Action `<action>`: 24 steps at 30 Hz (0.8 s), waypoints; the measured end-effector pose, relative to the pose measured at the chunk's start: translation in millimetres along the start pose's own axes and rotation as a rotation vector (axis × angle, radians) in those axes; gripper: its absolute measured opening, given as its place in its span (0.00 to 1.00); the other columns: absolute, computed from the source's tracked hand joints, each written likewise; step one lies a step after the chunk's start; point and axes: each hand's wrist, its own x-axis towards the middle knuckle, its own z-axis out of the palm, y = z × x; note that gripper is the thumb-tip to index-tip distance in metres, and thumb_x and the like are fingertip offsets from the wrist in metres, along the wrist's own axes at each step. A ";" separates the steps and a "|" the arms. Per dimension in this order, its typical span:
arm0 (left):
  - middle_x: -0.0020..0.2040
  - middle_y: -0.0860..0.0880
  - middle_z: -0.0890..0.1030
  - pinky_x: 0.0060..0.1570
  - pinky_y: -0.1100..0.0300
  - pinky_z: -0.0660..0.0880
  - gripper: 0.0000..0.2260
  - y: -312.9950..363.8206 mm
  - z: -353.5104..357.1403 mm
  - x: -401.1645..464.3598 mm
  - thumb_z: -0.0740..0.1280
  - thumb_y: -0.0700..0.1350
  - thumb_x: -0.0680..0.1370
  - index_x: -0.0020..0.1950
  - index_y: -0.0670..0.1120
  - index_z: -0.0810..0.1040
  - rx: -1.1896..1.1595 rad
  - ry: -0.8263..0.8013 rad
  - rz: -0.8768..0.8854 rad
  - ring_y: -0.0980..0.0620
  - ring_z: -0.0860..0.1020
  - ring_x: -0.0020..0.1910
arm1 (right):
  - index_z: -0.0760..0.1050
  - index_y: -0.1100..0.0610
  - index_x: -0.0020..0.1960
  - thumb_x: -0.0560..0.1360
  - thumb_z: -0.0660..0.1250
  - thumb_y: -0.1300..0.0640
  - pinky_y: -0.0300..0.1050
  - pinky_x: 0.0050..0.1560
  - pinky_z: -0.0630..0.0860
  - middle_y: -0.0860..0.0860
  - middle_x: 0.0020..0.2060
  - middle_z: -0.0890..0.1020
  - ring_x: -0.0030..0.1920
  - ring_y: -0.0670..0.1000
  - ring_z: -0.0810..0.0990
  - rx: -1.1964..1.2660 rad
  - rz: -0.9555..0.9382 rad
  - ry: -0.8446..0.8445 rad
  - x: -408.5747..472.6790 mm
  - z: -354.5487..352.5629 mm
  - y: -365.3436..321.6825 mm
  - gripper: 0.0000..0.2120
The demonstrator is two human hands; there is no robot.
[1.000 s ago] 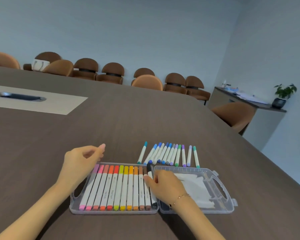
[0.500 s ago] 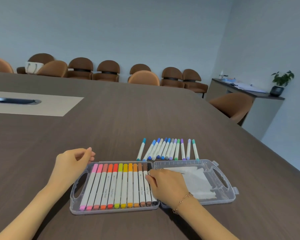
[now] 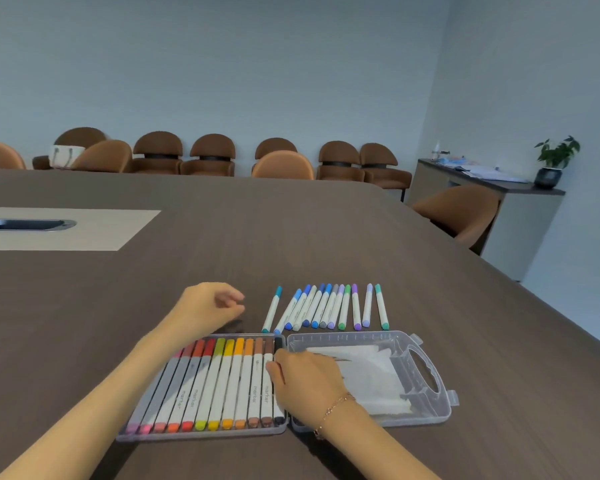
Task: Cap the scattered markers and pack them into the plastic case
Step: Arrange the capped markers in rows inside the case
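Two halves of a clear plastic case point(image 3: 430, 403) lay open flat on the dark table point(image 3: 291, 237), hinged in the middle. Its left half held a row of capped markers point(image 3: 222, 382) packed side by side, running from pink through red, yellow and orange to brown, with a black marker point(image 3: 278, 342) at the right end beside the hinge. The right half held only a white paper insert point(image 3: 371, 375).

Just beyond the case, a loose group of capped markers point(image 3: 326, 306) in blues, greens and purples lay on the table, roughly parallel, apart from the case rim.

The right hand point(image 3: 305, 379), a thin bracelet point(image 3: 333, 408) at its wrist, rested over the hinge with its fingertips curled onto the black marker and the brown one next to it; whether it pinched them or merely pressed them could not be told. The left hand point(image 3: 205, 306) hovered above the table beyond the case's left half, fingers loosely curled, holding nothing.

Brown chairs point(image 3: 208, 155) lined the far wall.
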 end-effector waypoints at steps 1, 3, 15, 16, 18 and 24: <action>0.45 0.58 0.78 0.46 0.68 0.70 0.07 10.0 10.6 9.0 0.69 0.46 0.76 0.53 0.52 0.79 0.046 -0.042 0.008 0.63 0.75 0.44 | 0.71 0.54 0.49 0.82 0.50 0.47 0.48 0.47 0.76 0.53 0.47 0.81 0.48 0.54 0.80 0.048 0.018 0.000 -0.8 -2.9 1.8 0.15; 0.45 0.56 0.78 0.43 0.70 0.70 0.07 23.7 32.2 25.2 0.69 0.45 0.76 0.53 0.49 0.80 0.078 -0.078 0.007 0.62 0.75 0.42 | 0.71 0.52 0.42 0.81 0.51 0.45 0.47 0.48 0.78 0.50 0.40 0.80 0.43 0.50 0.80 0.175 0.072 -0.001 -4.4 -10.6 10.7 0.16; 0.41 0.45 0.78 0.39 0.64 0.72 0.11 46.0 76.7 59.0 0.68 0.49 0.75 0.45 0.41 0.82 0.140 -0.191 -0.112 0.53 0.75 0.38 | 0.62 0.54 0.31 0.79 0.59 0.49 0.40 0.32 0.67 0.47 0.25 0.66 0.28 0.46 0.64 0.633 0.307 0.370 0.6 -25.2 78.8 0.20; 0.41 0.45 0.79 0.38 0.64 0.72 0.10 47.6 77.8 58.8 0.69 0.48 0.75 0.45 0.41 0.82 0.147 -0.201 -0.111 0.54 0.75 0.38 | 0.62 0.55 0.31 0.79 0.59 0.50 0.40 0.32 0.66 0.48 0.25 0.66 0.28 0.46 0.64 0.641 0.317 0.382 -0.2 -25.0 81.6 0.20; 0.41 0.46 0.79 0.38 0.64 0.72 0.10 48.2 81.4 60.2 0.69 0.47 0.74 0.45 0.40 0.82 0.151 -0.204 -0.106 0.54 0.74 0.37 | 0.63 0.56 0.31 0.79 0.60 0.50 0.39 0.32 0.67 0.48 0.25 0.66 0.28 0.46 0.64 0.652 0.337 0.393 -2.5 -24.5 86.7 0.19; 0.40 0.45 0.76 0.36 0.65 0.71 0.09 55.2 88.7 64.6 0.69 0.44 0.74 0.45 0.38 0.82 0.155 -0.211 -0.100 0.52 0.74 0.37 | 0.64 0.56 0.30 0.79 0.60 0.51 0.41 0.33 0.72 0.50 0.25 0.71 0.27 0.47 0.68 0.628 0.418 0.392 -4.3 -28.5 105.5 0.20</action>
